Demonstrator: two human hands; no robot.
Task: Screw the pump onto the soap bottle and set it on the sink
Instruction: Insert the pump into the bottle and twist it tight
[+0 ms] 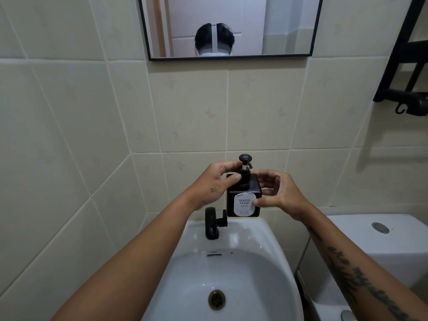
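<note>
A dark square soap bottle (pixel 243 193) with a white "HAND SOAP" label stands upright on the back rim of the white sink (pixel 266 230), to the right of the tap. A black pump (pixel 245 169) sits in the bottle's neck. My left hand (pixel 213 184) pinches the pump's collar between thumb and fingers. My right hand (pixel 278 193) is on the bottle's right side, thumb pressed on the label's edge and fingers curled behind the body.
A black tap (pixel 214 222) rises at the sink's back rim, just left of the bottle. A white toilet cistern (pixel 379 242) stands to the right. A mirror (pixel 229 26) hangs above, and a black rack (pixel 407 66) is mounted at the upper right.
</note>
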